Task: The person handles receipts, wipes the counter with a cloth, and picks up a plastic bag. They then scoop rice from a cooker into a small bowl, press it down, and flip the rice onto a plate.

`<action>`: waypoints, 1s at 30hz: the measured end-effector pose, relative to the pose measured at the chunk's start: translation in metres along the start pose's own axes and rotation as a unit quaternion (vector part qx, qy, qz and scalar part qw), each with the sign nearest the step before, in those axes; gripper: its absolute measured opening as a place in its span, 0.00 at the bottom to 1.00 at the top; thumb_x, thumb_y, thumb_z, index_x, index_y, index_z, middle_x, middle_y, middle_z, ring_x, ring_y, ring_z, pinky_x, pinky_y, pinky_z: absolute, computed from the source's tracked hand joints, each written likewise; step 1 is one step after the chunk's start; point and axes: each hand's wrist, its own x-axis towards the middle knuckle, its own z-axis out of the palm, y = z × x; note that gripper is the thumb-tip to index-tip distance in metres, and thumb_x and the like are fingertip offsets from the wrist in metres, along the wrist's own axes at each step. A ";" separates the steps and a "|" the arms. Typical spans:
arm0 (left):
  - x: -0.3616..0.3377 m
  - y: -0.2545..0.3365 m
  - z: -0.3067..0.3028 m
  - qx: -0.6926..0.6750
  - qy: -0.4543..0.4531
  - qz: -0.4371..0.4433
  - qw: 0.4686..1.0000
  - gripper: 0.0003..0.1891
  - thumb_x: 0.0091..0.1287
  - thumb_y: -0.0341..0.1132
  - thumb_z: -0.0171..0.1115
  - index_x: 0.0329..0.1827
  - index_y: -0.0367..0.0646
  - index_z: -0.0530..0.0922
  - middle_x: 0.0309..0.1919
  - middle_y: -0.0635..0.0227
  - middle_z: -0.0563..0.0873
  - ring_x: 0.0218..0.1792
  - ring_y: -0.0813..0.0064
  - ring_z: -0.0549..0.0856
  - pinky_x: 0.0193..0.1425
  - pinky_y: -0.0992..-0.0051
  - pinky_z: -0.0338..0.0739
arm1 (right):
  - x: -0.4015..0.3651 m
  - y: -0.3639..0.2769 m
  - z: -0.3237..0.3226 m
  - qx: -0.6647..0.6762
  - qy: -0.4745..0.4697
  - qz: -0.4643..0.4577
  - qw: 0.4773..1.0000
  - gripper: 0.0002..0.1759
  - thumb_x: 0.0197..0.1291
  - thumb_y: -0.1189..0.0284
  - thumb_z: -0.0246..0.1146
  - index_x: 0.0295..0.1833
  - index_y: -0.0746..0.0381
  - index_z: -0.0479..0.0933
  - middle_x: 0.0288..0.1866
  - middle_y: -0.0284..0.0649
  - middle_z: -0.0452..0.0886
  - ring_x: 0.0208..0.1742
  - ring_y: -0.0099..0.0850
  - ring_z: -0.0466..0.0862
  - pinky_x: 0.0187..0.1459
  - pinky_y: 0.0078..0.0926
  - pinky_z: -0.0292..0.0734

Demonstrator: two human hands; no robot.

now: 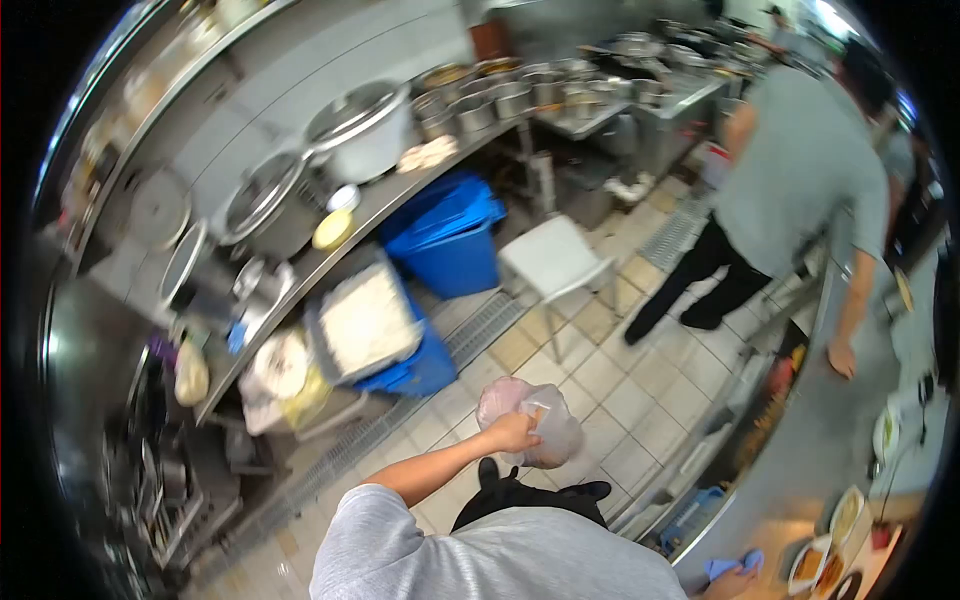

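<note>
My left hand is closed on the gathered top of a clear plastic bag. The bag hangs in front of my legs, over the tiled floor, with something pinkish showing through it. Down at the lower right, my right hand lies at the counter's edge, gripping a blue cloth; part of this hand is cut off by the view. Beside it on the counter sit food containers with orange and brown contents.
At left stands a steel shelf with large pots. Blue bins and a tub of white food are below. A white chair stands ahead. At right, another person leans a hand on the steel counter.
</note>
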 end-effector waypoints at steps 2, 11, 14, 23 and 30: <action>-0.039 -0.050 -0.015 -0.039 0.043 -0.074 0.996 0.22 0.59 0.52 0.62 0.33 0.38 0.83 0.29 0.46 0.84 0.35 0.48 0.84 0.42 0.56 0.77 | -0.001 -0.036 0.003 0.013 -0.011 -0.024 1.000 0.27 0.56 0.72 0.55 0.61 0.71 0.69 0.58 0.56 0.74 0.61 0.51 0.70 0.64 0.45 0.63; -0.255 -0.211 -0.072 -0.178 0.188 -0.295 0.920 0.22 0.62 0.51 0.59 0.27 0.36 0.81 0.28 0.46 0.83 0.32 0.48 0.84 0.41 0.56 0.76 | -0.048 -0.252 0.083 0.133 -0.164 -0.066 0.975 0.26 0.58 0.71 0.54 0.62 0.72 0.68 0.54 0.54 0.76 0.53 0.49 0.75 0.55 0.44 0.69; -0.310 -0.245 -0.066 -0.234 0.257 -0.362 0.865 0.21 0.63 0.49 0.59 0.28 0.35 0.81 0.25 0.49 0.83 0.30 0.54 0.84 0.38 0.60 0.75 | -0.069 -0.315 0.114 0.168 -0.247 -0.044 0.953 0.26 0.59 0.71 0.53 0.62 0.72 0.67 0.53 0.54 0.76 0.50 0.48 0.77 0.52 0.43 0.72; -0.427 -0.303 -0.033 -0.388 0.416 -0.483 0.666 0.20 0.64 0.48 0.61 0.31 0.35 0.82 0.23 0.58 0.84 0.26 0.69 0.82 0.34 0.68 0.74 | -0.102 -0.481 0.232 0.272 -0.505 0.058 0.817 0.25 0.62 0.70 0.52 0.63 0.72 0.65 0.48 0.52 0.79 0.42 0.45 0.81 0.43 0.42 0.79; -0.485 -0.300 0.007 -0.414 0.434 -0.618 0.508 0.22 0.61 0.50 0.62 0.32 0.34 0.83 0.25 0.54 0.84 0.29 0.65 0.83 0.37 0.67 0.76 | -0.140 -0.696 0.348 0.267 -0.722 -0.001 0.638 0.13 0.60 0.71 0.52 0.44 0.67 0.76 0.34 0.45 0.83 0.30 0.38 0.84 0.33 0.37 0.81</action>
